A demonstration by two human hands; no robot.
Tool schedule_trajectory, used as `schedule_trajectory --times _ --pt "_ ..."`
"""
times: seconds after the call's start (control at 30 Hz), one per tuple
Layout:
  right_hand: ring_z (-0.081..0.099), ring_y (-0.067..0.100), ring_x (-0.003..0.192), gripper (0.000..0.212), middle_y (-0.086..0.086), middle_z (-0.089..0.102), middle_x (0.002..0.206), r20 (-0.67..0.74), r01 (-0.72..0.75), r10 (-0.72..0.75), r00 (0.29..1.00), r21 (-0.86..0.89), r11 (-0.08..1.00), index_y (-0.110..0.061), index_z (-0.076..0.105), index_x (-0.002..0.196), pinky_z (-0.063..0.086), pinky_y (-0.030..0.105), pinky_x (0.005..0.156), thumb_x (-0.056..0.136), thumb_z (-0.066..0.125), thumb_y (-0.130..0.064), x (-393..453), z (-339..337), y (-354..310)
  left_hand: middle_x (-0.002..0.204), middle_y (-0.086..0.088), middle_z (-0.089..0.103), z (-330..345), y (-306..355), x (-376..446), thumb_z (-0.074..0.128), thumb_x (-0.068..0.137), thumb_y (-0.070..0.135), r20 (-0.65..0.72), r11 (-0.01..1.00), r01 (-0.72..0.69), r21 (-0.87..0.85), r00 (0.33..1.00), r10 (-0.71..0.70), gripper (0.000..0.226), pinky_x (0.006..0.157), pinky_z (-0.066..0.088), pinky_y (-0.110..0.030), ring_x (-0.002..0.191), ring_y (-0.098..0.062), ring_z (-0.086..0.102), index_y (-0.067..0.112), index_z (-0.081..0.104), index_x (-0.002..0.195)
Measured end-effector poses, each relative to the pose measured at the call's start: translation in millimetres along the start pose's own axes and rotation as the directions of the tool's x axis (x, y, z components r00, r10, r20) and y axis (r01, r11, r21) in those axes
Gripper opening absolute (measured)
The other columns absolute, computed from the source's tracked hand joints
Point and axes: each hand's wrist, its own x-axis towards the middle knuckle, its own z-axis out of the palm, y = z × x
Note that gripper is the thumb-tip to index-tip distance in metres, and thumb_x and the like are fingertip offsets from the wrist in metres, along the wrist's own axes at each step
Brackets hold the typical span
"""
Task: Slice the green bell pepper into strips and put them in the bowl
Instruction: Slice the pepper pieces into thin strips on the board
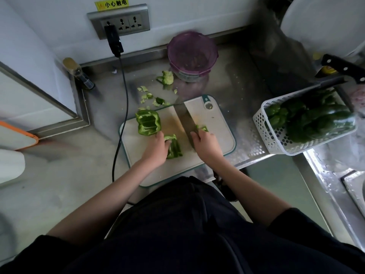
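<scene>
On the white cutting board (221, 133) lie two green pepper pieces. The larger opened half (148, 122) sits at the board's left. My left hand (157, 149) presses curled fingers onto the smaller piece (174, 148) near the board's middle. My right hand (205, 144) grips the handle of a cleaver (184, 118), whose blade points away across the board. A few cut pepper bits (202, 127) lie just beyond my right hand. The purple-rimmed bowl (192, 56) stands behind the board by the wall.
Pepper core (167, 77) and scraps (147, 95) lie on the steel counter behind the board. A white basket (276, 135) of green peppers sits at the right, a second black-handled knife (343, 69) above it. A black cable (123, 107) hangs from the wall socket at left.
</scene>
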Motion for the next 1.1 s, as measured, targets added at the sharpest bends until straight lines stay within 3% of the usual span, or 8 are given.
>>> schedule_trajectory --times 0.13,0.27,0.33,0.47,0.63,0.73,0.9,1.1 --pt "0.061 0.031 0.067 0.033 0.005 0.055 0.072 -0.044 -0.026 0.033 0.998 0.150 0.988 -0.009 0.054 0.094 0.052 0.040 0.056 0.101 0.035 -0.035 -12.9 -8.6 2.3 0.090 -0.007 0.050 6.5 1.1 3.4 0.050 0.096 0.027 0.014 0.978 0.029 -0.208 1.000 -0.027 0.024 0.061 0.045 -0.034 0.076 -0.024 0.055 0.006 0.044 0.103" --pt "0.061 0.034 0.066 0.035 0.013 0.060 0.078 -0.036 -0.040 0.045 0.998 0.134 0.990 -0.006 0.053 0.089 0.054 0.050 0.061 0.100 0.038 -0.036 -28.2 0.6 7.6 0.086 -0.003 0.052 12.3 8.6 3.4 0.052 0.095 0.025 0.033 0.905 0.089 -0.417 0.996 -0.083 0.023 0.057 0.045 -0.031 0.072 -0.021 0.055 0.005 0.047 0.106" --pt "0.061 0.036 0.069 0.034 0.014 0.059 0.080 -0.053 -0.064 0.073 0.996 0.150 0.987 -0.008 0.051 0.086 0.054 0.049 0.062 0.100 0.037 -0.036 -31.8 5.6 7.9 0.085 -0.002 0.051 13.2 11.3 0.5 0.047 0.098 0.025 0.034 0.939 0.081 -0.334 0.997 -0.074 0.027 0.052 0.040 -0.025 0.070 -0.016 0.052 0.001 0.045 0.109" --pt "0.056 0.029 0.069 0.032 0.009 0.055 0.077 -0.051 -0.040 0.047 0.998 0.132 0.990 -0.010 0.048 0.083 0.044 0.035 0.057 0.101 0.037 -0.034 -34.5 8.6 3.2 0.099 -0.017 0.056 13.6 8.7 0.0 0.036 0.101 0.027 0.016 0.995 0.008 -0.098 1.000 -0.007 0.033 0.061 0.038 -0.030 0.083 -0.029 0.056 -0.003 0.044 0.113" --pt "0.054 0.028 0.070 0.030 0.009 0.054 0.076 -0.016 -0.014 0.015 1.000 0.066 0.998 -0.009 0.049 0.083 0.043 0.036 0.060 0.101 0.037 -0.031 -29.4 11.0 4.0 0.095 -0.019 0.059 9.1 9.8 8.1 0.038 0.101 0.023 0.003 0.999 -0.034 -0.015 0.999 0.034 0.030 0.060 0.035 -0.033 0.080 -0.032 0.057 -0.004 0.042 0.115" --pt "0.051 0.028 0.069 0.034 0.009 0.052 0.077 -0.017 -0.037 0.037 0.999 0.016 0.999 -0.005 0.053 0.090 0.039 0.034 0.060 0.101 0.036 -0.032 -29.9 17.4 7.5 0.091 -0.018 0.060 9.6 12.4 13.0 0.038 0.101 0.025 -0.003 0.999 -0.011 0.031 1.000 0.011 0.034 0.055 0.035 -0.033 0.067 -0.025 0.051 -0.004 0.040 0.119" --pt "0.052 0.028 0.069 0.035 0.004 0.049 0.073 -0.042 -0.073 0.073 0.996 0.017 0.997 -0.007 0.054 0.093 0.039 0.033 0.061 0.102 0.034 -0.034 -33.3 28.0 9.3 0.069 -0.002 0.046 12.7 12.9 16.6 0.036 0.101 0.028 0.011 0.997 0.036 0.066 0.999 -0.037 0.041 0.042 0.027 -0.026 0.053 -0.015 0.044 -0.004 0.036 0.127" --pt "0.060 0.029 0.075 0.035 0.006 0.057 0.078 -0.047 -0.083 0.085 0.995 0.036 0.996 -0.009 0.055 0.094 0.048 0.036 0.063 0.102 0.032 -0.035 -16.9 26.5 -6.0 0.070 -0.002 0.046 10.9 11.6 20.2 0.038 0.101 0.024 0.050 0.991 0.040 0.124 0.998 -0.046 0.027 0.044 0.029 -0.026 0.054 -0.014 0.043 0.001 0.043 0.112"
